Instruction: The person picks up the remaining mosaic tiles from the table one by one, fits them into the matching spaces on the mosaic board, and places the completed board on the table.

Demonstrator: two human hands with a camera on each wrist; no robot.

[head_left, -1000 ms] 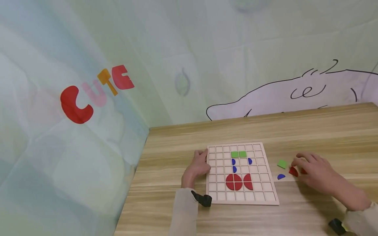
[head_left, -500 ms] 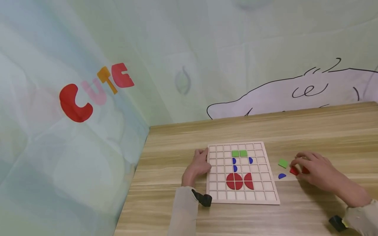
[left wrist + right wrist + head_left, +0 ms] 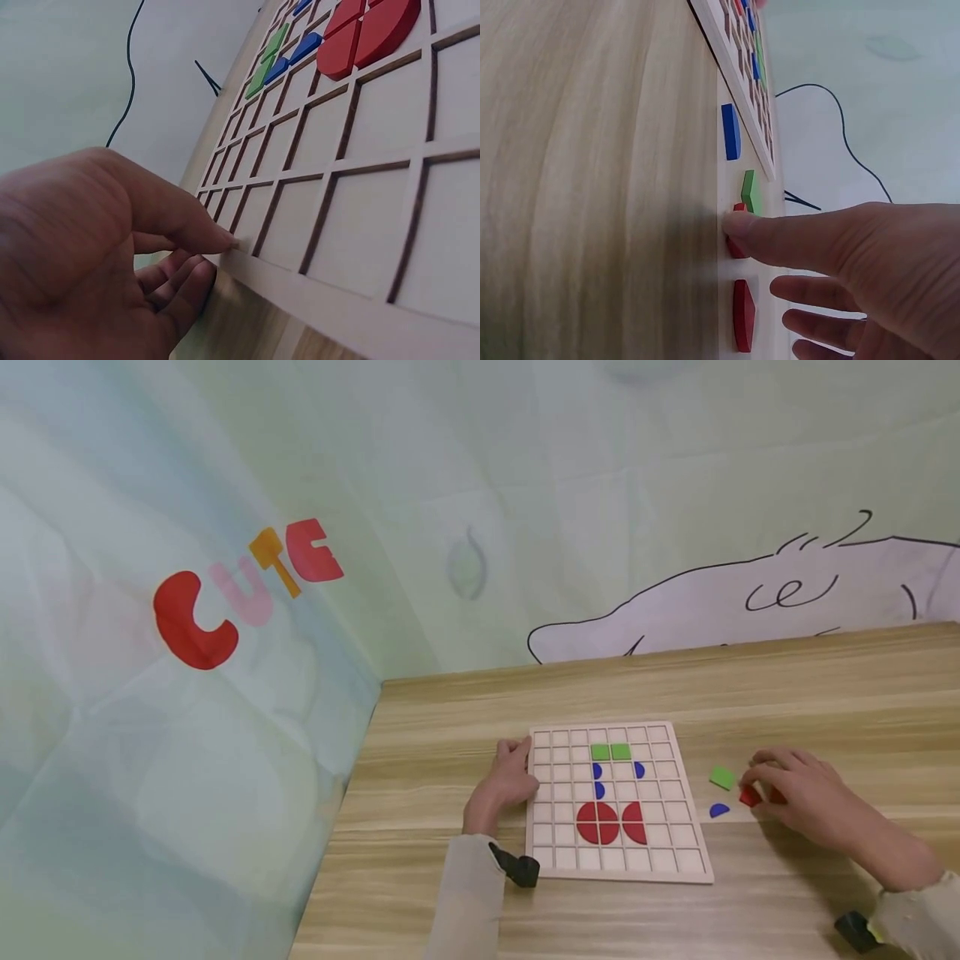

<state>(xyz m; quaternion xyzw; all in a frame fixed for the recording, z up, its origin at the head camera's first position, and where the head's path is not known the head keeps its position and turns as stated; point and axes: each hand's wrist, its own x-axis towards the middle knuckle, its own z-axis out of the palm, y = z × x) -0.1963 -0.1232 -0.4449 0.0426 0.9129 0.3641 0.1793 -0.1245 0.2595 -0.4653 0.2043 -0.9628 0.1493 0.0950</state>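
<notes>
Beside the board (image 3: 564, 835) — green tile (image 3: 722, 778), blue half-disc (image 3: 719, 811).

A light brown wood-grain table (image 3: 420, 777) meets a creased pale green backdrop (image 3: 570, 527) printed with a black-outlined lilac cartoon figure (image 3: 675, 618) and a faint green teardrop (image 3: 467, 568). The pale blue backdrop (image 3: 187, 793) at left bears a red C (image 3: 176, 618), pink U (image 3: 256, 611), orange T (image 3: 267, 548) and coral E (image 3: 300, 552).

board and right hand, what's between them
Head view: a green square and a blue half circle lie there; the right hand pinches a red piece.
</notes>
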